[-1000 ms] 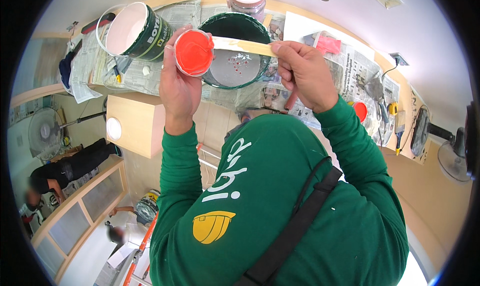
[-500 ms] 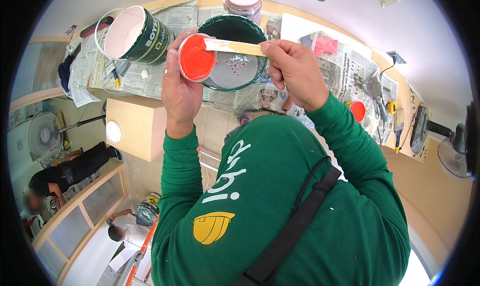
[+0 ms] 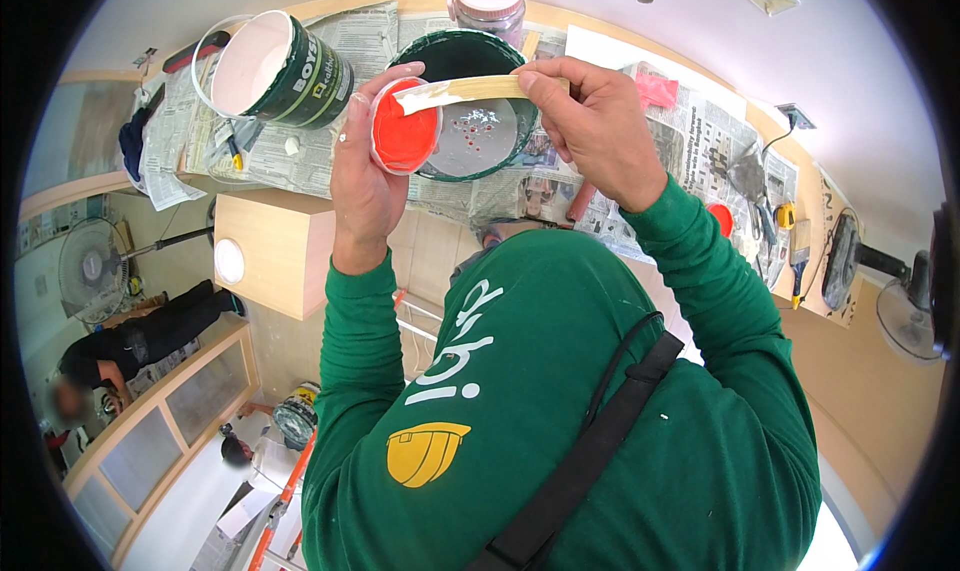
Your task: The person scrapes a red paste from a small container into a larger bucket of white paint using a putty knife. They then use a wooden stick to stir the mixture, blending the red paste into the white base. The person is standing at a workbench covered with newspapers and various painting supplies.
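My left hand [image 3: 368, 186] is wrapped round a small tub of bright red paint [image 3: 405, 139], tilted so that its red surface shows. In my right hand [image 3: 600, 121] a flat wooden stir stick [image 3: 470, 90] is pinched between thumb and fingers. The stick's white-smeared tip reaches over the tub and meets the red paint near its upper edge. Just behind both hands stands a dark green bucket [image 3: 480, 39] holding grey paint [image 3: 465, 151], with red drops scattered on its surface. The stick crosses above this bucket.
Newspaper [image 3: 290, 166] covers the worktop. A green paint pail [image 3: 318, 81] leans at left; a pink-lidded jar [image 3: 490, 11] stands behind. To the right lie a red lid [image 3: 720, 218], a scraper [image 3: 748, 176] and a brush [image 3: 799, 256]. Two other people work at lower left.
The tub has shifted slightly right and turned a little. My right hand has risen slightly and moved right, drawing the stick's tip toward the tub's upper edge.
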Demonstrator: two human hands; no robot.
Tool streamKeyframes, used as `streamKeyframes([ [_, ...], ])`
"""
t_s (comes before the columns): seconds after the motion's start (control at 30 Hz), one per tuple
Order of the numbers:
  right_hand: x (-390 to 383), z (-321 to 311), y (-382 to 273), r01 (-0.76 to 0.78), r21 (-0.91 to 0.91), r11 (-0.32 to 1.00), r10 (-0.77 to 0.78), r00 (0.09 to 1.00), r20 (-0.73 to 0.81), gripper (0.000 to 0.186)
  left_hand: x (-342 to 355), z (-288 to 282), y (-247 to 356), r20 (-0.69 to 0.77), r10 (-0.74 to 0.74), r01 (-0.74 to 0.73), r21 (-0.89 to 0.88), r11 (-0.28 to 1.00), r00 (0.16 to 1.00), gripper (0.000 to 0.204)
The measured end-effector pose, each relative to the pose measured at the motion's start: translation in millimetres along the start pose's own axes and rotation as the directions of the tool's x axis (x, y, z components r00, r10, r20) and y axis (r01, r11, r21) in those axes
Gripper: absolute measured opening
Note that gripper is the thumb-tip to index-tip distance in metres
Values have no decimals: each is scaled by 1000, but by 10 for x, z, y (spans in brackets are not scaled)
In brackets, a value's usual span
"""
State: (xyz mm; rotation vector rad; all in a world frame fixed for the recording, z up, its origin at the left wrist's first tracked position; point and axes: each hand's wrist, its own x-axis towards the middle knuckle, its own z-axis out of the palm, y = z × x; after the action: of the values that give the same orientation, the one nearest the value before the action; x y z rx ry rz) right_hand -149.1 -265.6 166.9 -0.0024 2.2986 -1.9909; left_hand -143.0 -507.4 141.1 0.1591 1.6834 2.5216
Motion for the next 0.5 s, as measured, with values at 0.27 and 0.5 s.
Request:
streamKeyframes([
  [0.27,8,24,38,71,20,997,-72,995,68,29,17,56,26,-18,-65,66,42,997,998,65],
  [0.5,10,10,121,-42,75,996,29,986,163,29,53,96,78,-72,-65,69,56,996,995,64],
])
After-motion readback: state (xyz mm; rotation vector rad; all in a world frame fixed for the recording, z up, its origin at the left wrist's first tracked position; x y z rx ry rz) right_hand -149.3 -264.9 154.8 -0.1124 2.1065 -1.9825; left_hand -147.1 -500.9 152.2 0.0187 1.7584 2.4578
